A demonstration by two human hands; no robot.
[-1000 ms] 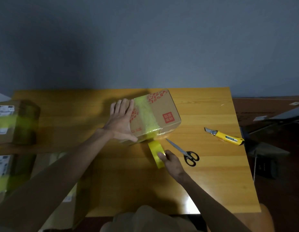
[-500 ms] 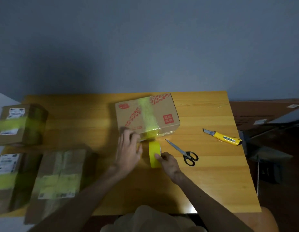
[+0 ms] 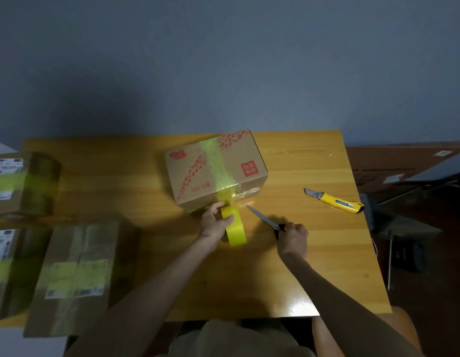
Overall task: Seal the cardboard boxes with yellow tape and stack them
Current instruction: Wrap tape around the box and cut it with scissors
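Observation:
A cardboard box (image 3: 244, 161) with red print sits in the middle of the wooden table (image 3: 314, 253). A strip of yellow tape runs across its top and down its near side. The strip leads to the yellow tape roll (image 3: 235, 228), which stands on the table just in front of the box. My left hand (image 3: 214, 221) grips the roll from the left. My right hand (image 3: 292, 237) holds the handles of the scissors (image 3: 262, 217), whose closed blades point up-left toward the tape.
A yellow utility knife (image 3: 336, 200) lies on the table to the right. Three taped cardboard boxes sit at the left: one at the far left (image 3: 22, 186), one at the near left edge (image 3: 7, 271), one flat beside it (image 3: 77, 274). Dark clutter lies beyond the right table edge.
My left hand left the box and took hold of the tape roll. My right hand let go of the roll, moved right and picked up the scissors.

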